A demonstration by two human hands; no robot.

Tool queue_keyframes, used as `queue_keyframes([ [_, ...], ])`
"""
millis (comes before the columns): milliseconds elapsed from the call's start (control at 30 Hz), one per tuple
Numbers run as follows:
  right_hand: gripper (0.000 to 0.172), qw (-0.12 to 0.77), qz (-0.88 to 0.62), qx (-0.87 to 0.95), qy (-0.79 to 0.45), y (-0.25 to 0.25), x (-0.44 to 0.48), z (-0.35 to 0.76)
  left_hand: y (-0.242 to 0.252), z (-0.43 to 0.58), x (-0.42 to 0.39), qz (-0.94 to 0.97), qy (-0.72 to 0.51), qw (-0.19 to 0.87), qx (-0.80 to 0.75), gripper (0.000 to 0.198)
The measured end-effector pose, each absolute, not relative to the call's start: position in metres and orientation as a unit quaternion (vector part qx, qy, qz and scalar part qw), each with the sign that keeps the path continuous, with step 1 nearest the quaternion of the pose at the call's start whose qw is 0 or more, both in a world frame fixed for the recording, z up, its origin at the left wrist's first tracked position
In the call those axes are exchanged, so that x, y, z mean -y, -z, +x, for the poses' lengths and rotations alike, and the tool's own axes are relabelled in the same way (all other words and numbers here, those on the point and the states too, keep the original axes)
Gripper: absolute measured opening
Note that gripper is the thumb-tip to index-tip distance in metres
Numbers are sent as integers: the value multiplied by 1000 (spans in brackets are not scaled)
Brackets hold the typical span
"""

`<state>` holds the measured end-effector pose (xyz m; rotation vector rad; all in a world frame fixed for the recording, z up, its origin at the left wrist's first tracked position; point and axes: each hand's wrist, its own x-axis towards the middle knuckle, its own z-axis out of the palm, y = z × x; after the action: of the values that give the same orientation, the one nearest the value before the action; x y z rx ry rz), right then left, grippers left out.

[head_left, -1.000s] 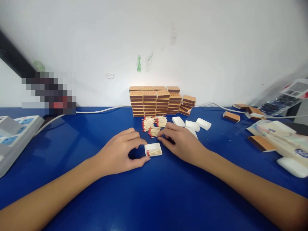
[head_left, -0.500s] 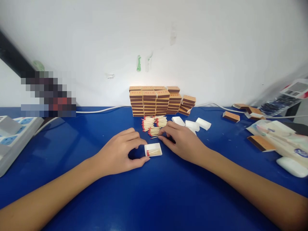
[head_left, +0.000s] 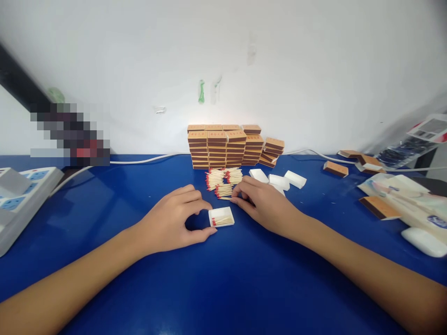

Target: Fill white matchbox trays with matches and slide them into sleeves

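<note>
A small white matchbox tray (head_left: 220, 212) lies on the blue table with several red-headed matches (head_left: 224, 221) along its near side. My left hand (head_left: 176, 218) grips the tray's left end between thumb and fingers. Just beyond it are loose bundles of matches (head_left: 223, 190), heads mostly to the left. My right hand (head_left: 265, 204) is at the near right edge of these bundles, thumb and index finger pinched at the tail of a match (head_left: 225, 198). Its other fingers curl in. More white trays (head_left: 278, 181) lie behind that hand, partly covered by it.
Stacked matchboxes (head_left: 217, 151) stand against the white wall. A few loose matchboxes (head_left: 335, 169), a tissue pack (head_left: 415, 200) and a white rounded case (head_left: 424, 242) lie on the right. A power strip (head_left: 38, 190) is at the left, and white cables (head_left: 150, 161) run along the wall.
The tray and my left hand have shifted very slightly left. The match at my right fingertips sits a little closer to the bundle. Otherwise the scene looks the same.
</note>
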<state>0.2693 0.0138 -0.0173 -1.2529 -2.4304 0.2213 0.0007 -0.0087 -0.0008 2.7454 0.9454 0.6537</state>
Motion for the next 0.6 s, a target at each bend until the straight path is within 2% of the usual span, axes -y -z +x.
queue_keyframes([
  [367,8,238,-397,884,-69,22,-13,269,0,-1,9,919,-213,79,-323,28],
  [600,6,229,-407,883,-51,22,-13,268,1,1,8,919,-213,81,-322,28],
])
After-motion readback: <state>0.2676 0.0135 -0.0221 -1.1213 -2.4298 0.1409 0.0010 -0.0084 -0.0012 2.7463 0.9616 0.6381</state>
